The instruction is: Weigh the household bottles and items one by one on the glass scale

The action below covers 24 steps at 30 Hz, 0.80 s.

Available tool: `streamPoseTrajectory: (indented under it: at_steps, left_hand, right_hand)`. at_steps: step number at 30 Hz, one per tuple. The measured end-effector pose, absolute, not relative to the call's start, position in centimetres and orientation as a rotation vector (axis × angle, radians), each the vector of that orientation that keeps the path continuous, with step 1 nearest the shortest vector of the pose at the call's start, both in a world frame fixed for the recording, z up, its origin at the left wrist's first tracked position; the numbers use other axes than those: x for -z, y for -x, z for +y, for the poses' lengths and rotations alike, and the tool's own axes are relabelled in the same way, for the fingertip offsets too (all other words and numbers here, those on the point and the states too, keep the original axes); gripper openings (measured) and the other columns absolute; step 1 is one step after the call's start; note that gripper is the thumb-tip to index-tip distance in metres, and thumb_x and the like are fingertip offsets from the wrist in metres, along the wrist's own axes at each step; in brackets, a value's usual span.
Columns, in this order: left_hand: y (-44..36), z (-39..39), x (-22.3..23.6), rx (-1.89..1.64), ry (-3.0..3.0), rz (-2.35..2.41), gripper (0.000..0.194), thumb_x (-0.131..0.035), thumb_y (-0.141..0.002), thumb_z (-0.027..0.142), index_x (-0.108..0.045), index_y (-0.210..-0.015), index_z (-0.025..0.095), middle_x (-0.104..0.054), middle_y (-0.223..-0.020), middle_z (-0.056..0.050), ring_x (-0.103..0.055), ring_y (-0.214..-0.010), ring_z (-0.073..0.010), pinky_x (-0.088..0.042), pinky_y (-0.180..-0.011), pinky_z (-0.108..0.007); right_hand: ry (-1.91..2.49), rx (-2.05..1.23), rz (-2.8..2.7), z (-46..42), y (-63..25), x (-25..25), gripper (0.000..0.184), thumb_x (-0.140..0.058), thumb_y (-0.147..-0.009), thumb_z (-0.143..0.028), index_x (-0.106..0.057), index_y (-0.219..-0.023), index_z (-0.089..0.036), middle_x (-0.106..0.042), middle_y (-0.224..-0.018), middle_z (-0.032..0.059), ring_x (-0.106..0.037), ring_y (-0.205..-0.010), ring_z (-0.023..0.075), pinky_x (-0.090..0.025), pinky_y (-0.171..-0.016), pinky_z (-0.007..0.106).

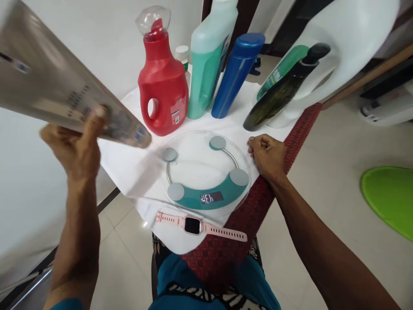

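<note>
My left hand (77,146) is closed around a large grey-beige bottle (64,82), lifted and tilted at the upper left; motion blurs its print. A round glass weighing scale (209,201) with teal trim lies on the white cloth, and its display shows lit digits. Nothing rests on the glass. Beside the scale's right edge, my right hand (267,156) lies on the table with its fingers curled in and no object visible in them. In front of the scale is a smartwatch (192,225) with a pink strap, laid out flat.
Along the back stand a red detergent bottle (164,86), a white-capped small bottle (182,55), a green bottle (203,64) and a blue bottle (235,75). A dark pump bottle (280,97) and a big white jug (351,38) stand right. A green seat (390,198) is beyond.
</note>
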<state>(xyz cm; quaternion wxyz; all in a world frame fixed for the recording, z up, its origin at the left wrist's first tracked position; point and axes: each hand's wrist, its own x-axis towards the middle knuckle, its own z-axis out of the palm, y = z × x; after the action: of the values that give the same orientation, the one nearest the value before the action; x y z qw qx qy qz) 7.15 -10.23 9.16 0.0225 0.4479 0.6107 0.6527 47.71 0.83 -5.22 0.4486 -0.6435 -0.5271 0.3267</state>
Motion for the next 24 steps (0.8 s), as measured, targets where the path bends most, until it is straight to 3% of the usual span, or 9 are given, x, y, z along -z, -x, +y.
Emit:
streamPoseTrajectory:
  at_steps: [2, 5, 9, 17, 20, 22, 24]
  left_hand:
    - [-11.5, -12.3, -7.9, -1.947, -1.603, 1.782, 0.037, -0.100, -0.082, 0.050, -0.076, -0.077, 0.022, -0.077, -0.083, 0.000, -0.078, -0.086, -0.0259, -0.073, -0.079, -0.045]
    - [-16.7, -13.0, -6.2, -1.724, -1.638, 1.679, 0.029, -0.095, -0.087, 0.049, -0.085, -0.081, 0.023, -0.082, -0.086, -0.003, -0.080, -0.081, -0.0254, -0.073, -0.077, -0.043]
    - [-20.8, -12.0, -4.7, -1.581, -1.682, 1.603, 0.035, -0.093, -0.089, 0.055, -0.083, -0.080, 0.023, -0.083, -0.088, -0.007, -0.081, -0.085, -0.0273, -0.072, -0.081, -0.045]
    - [-24.6, -9.8, -4.6, -1.497, -1.837, 1.601, 0.029, -0.087, -0.094, 0.048, -0.081, -0.080, 0.024, -0.082, -0.090, -0.006, -0.078, -0.083, -0.0246, -0.068, -0.081, -0.042]
    - [-24.7, -10.0, -4.6, -1.421, -1.787, 1.619, 0.036, -0.090, -0.090, 0.059, -0.082, -0.082, 0.024, -0.082, -0.090, -0.006, -0.079, -0.086, -0.0270, -0.068, -0.083, -0.044]
    - [-24.1, -10.6, -4.2, -1.391, -1.776, 1.628, 0.051, -0.090, -0.083, 0.075, -0.081, -0.083, 0.024, -0.082, -0.091, -0.007, -0.079, -0.091, -0.0295, -0.068, -0.087, -0.046]
    - [-22.9, -11.2, -3.6, -1.416, -1.753, 1.597, 0.070, -0.076, -0.084, 0.093, -0.082, -0.091, 0.024, -0.082, -0.100, -0.010, -0.080, -0.099, -0.0317, -0.068, -0.092, -0.047]
  right_hand:
    - [1.573, -0.805, -1.314, 0.8, -47.9, 5.4, 0.027, -0.070, -0.095, -0.018, -0.063, -0.069, -0.023, -0.061, -0.059, -0.0038, -0.051, -0.054, 0.0110, -0.040, -0.060, 0.028]
    - [1.534, -0.808, -1.326, 0.9, -48.2, 5.8, 0.027, -0.069, -0.096, -0.020, -0.063, -0.070, -0.023, -0.060, -0.059, -0.0046, -0.050, -0.052, 0.0114, -0.040, -0.058, 0.028]
    - [1.460, -0.844, -1.296, 1.0, -48.5, 6.2, 0.027, -0.072, -0.097, -0.026, -0.063, -0.072, -0.024, -0.062, -0.059, -0.0032, -0.052, -0.052, 0.0125, -0.042, -0.055, 0.027]
    - [1.332, -0.878, -1.246, 1.4, -49.2, 6.8, 0.035, -0.075, -0.099, -0.039, -0.061, -0.070, -0.024, -0.062, -0.060, -0.0020, -0.054, -0.053, 0.0120, -0.045, -0.054, 0.026]
    - [1.309, -0.882, -1.248, 1.5, -49.3, 7.1, 0.037, -0.075, -0.100, -0.044, -0.061, -0.071, -0.024, -0.063, -0.061, -0.0019, -0.053, -0.052, 0.0115, -0.045, -0.054, 0.027]
    - [1.301, -0.887, -1.249, 1.5, -49.4, 7.1, 0.037, -0.075, -0.100, -0.045, -0.062, -0.072, -0.024, -0.064, -0.062, -0.0017, -0.053, -0.052, 0.0114, -0.046, -0.055, 0.027]
    - [1.295, -0.898, -1.247, 1.5, -49.4, 7.1, 0.037, -0.075, -0.100, -0.045, -0.062, -0.072, -0.024, -0.064, -0.063, -0.0017, -0.053, -0.053, 0.0112, -0.046, -0.056, 0.027]
